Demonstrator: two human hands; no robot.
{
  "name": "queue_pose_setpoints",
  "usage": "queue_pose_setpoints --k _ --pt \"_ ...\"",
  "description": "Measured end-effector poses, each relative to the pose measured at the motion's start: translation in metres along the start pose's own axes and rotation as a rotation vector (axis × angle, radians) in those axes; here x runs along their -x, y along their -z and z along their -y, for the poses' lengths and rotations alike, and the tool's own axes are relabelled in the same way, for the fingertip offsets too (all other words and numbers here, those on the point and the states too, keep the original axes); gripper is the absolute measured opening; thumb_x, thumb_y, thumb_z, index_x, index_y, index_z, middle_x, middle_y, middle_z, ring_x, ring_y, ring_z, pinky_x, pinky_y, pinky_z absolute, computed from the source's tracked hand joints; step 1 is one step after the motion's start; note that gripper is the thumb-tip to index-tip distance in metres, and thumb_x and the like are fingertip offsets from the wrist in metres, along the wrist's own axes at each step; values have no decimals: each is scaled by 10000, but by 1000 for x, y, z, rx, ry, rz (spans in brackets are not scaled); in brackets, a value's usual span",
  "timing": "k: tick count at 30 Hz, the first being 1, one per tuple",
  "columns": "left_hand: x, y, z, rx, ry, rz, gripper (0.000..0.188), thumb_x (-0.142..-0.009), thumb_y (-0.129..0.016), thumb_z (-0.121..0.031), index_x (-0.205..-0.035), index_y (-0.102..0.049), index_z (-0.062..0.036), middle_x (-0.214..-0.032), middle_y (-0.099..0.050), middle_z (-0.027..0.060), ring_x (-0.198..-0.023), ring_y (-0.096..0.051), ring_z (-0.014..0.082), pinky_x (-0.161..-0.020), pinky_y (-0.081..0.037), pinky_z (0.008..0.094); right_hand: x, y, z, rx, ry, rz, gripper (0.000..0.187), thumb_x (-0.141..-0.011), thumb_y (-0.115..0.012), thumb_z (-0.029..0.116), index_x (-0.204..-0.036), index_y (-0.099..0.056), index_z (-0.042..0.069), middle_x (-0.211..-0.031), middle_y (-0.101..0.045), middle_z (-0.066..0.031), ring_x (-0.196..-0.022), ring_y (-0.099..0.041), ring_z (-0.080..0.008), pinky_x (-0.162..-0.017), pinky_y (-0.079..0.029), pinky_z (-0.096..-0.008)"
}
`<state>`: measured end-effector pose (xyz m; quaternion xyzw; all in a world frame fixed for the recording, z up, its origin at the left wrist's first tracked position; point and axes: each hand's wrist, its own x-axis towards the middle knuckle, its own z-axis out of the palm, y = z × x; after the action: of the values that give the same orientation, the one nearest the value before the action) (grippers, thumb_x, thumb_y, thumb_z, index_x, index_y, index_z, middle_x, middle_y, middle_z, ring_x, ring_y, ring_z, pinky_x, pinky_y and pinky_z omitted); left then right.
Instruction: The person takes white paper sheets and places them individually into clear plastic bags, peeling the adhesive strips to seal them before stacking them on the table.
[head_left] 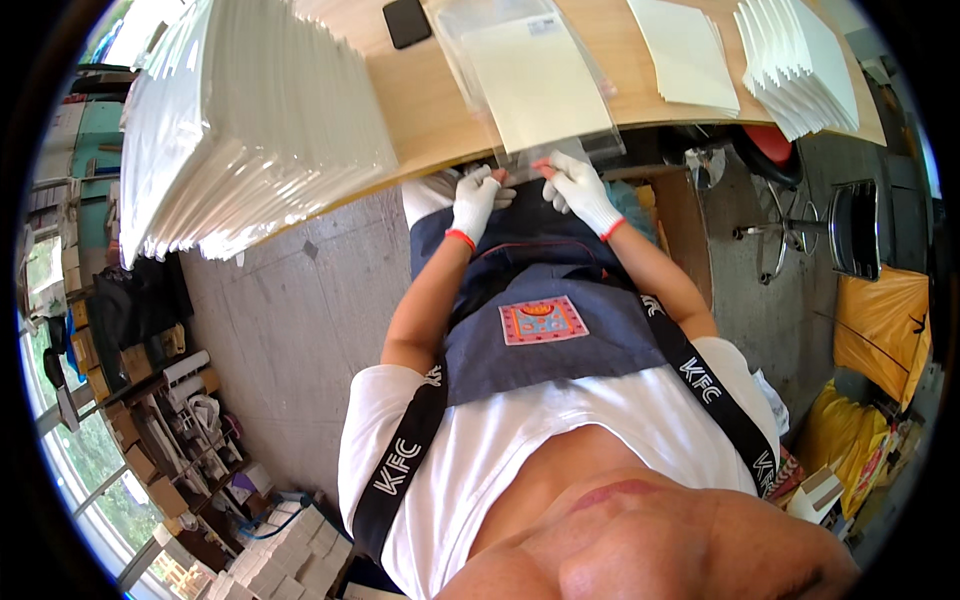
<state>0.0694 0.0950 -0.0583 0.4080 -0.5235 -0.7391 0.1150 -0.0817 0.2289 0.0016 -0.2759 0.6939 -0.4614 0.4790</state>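
A cream sheet or booklet [535, 95] with a small pale label lies in a clear plastic sleeve [603, 145] at the table's near edge. The open-looking end of the sleeve hangs over that edge. My left hand [478, 205], in a white glove with a red cuff and bare fingertips, pinches the sleeve's near edge on the left. A little to the right, my right hand [582, 192], gloved the same way, grips this edge between thumb and finger. More clear sleeves [455, 45] lie beneath and behind. The exact fingertip contact is small and partly hidden.
A tall stack of plastic-wrapped white packets [260, 120] stands on the wooden table [420, 100] at left. A black phone [407, 23] lies behind. Cream sheets [685, 55] and a fanned pile [800, 70] sit at right. A wheeled chair [790, 225] stands beyond.
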Motion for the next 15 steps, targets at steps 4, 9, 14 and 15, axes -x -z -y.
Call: queue_pose_setpoints --k 4,9,14,15 --pt "4 -2 -7 37 50 11 200 -893 -487 -148 -953 -576 21 -912 -647 124 -725 -649 193 -626 -536 280 -30 -18 -18 580 379 -60 165 -826 -503 191 -970 -552 128 -716 -624 -100 -623 -617 -250 -531 -453 -394" --pt "-1 3 -10 -9 -4 56 204 -892 -475 -143 -947 -576 26 -902 -645 116 -724 -648 189 -631 -535 276 -49 -32 -13 1022 583 -81 162 -808 -543 223 -929 -500 125 -706 -626 -110 -597 -613 -278 -497 -447 -410" --pt "-6 11 -6 111 8 3 187 -887 -489 -145 -929 -579 13 -885 -650 126 -699 -637 181 -624 -533 269 -18 1 11 -9 32 173 30 -795 -554 80 -817 -536 72 -608 -571 -46 -477 -533 -113 -428 -407 -247" --pt "-3 13 -6 95 18 -21 182 -884 -491 -144 -928 -579 10 -886 -651 128 -696 -635 179 -623 -533 269 -16 31 -3 -271 31 17 70 -790 -543 42 -858 -535 52 -668 -586 -72 -500 -535 -108 -428 -408 -236"
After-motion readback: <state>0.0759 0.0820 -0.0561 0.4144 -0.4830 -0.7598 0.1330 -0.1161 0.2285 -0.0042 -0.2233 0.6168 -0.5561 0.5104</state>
